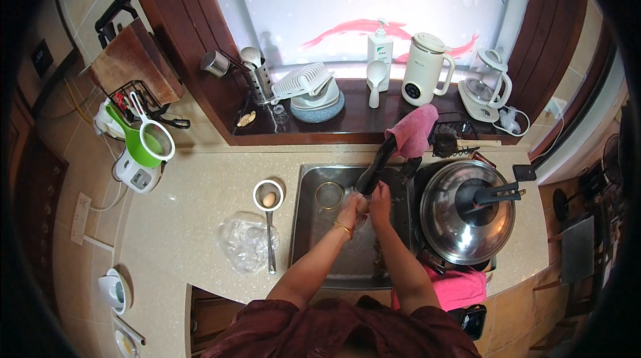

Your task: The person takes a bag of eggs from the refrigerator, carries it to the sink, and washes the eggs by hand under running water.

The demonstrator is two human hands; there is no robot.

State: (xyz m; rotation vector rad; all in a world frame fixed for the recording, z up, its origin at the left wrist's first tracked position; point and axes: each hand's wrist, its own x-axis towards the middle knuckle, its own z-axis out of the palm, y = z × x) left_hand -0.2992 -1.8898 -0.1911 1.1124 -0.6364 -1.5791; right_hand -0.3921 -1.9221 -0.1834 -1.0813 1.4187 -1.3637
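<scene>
Both of my hands are over the stainless steel sink [330, 258], under the black faucet [373, 170]. My left hand [352, 209] is closed around a pale, roundish item that I cannot make out well. Beside it, my right hand [380, 203] has its fingers raised near the faucet's mouth; whether it grips anything is unclear. A thin round ring [329, 196] lies in the sink to the left of my hands. On the counter left of the sink, a white-rimmed strainer ladle [271, 238] holds a brown egg [269, 200]. A crumpled clear plastic bag [245, 245] lies beside its handle.
A large lidded steel pan [465, 218] stands right of the sink. A pink cloth [413, 130] hangs on the faucet; another pink towel [458, 288] lies below the pan. The sill holds stacked dishes [318, 103], a rice paddle [375, 77], a pump bottle [379, 52] and a cream electric jug [425, 72].
</scene>
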